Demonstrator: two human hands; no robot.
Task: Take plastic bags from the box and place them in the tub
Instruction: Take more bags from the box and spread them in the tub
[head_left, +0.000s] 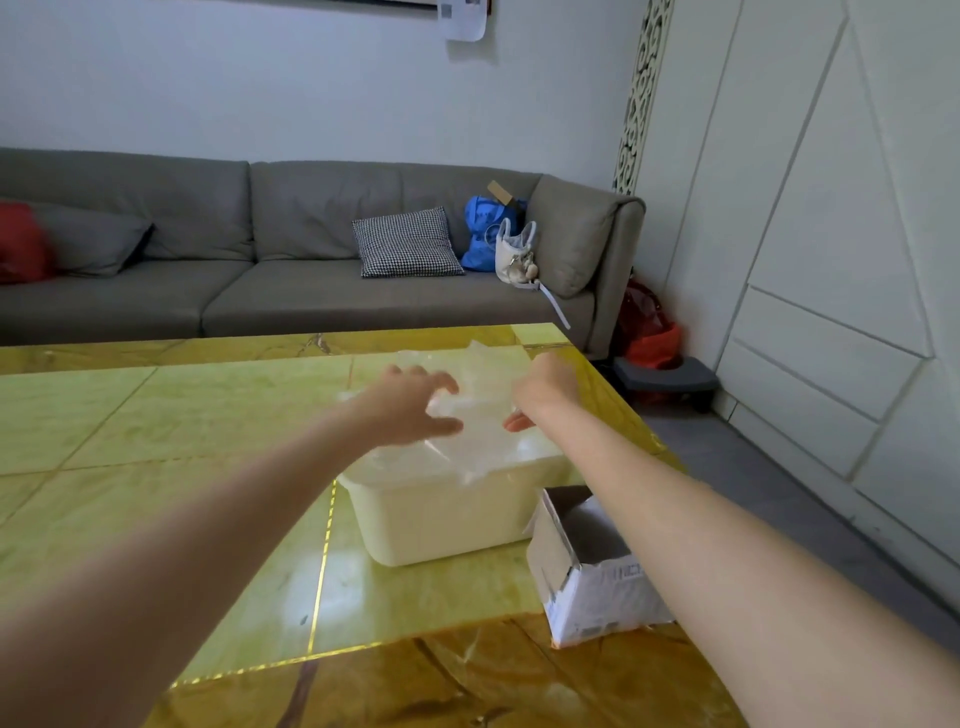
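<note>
Placing step: both hands (415, 400) (540, 387) spread, each grip open, pressing plastic bags (478, 415) beneath; next, push into tub (441, 519).

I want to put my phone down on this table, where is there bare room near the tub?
The glossy yellow-green tabletop is bare left of the cream plastic tub, and in front of it toward the near edge. It is crowded on the right: the open white cardboard box sits close beside the tub near the table's right edge, and both hands work the clear plastic bags over the tub.
</note>
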